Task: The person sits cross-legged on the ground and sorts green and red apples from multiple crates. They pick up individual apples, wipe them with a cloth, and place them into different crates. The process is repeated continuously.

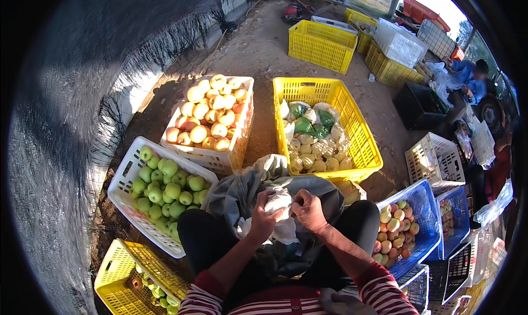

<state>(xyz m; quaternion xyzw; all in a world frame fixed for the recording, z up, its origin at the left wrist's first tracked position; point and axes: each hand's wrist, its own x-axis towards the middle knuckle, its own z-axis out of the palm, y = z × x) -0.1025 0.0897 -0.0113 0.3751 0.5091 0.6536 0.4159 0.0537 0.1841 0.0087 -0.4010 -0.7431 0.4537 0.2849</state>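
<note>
My left hand point(264, 218) is closed around a round thing wrapped in a white paper or cloth-like bag point(278, 203), above my lap. My right hand point(309, 210) pinches the right edge of this wrapping with thumb and fingers. What is inside the wrapping is hidden. Below the hands, a grey sack point(235, 191) stands open between my knees, with more white wrappings in it. Just ahead, a yellow plastic crate point(363, 137) holds many wrapped fruits point(317, 150) and some green and white bags.
A white crate point(142, 224) of green apples point(165, 191) and another crate point(243, 146) of yellow-red apples stand to the left. A blue crate point(427, 220) of reddish apples stands right. A yellow crate point(119, 290) is lower left. A person in blue point(474, 82) sits far right.
</note>
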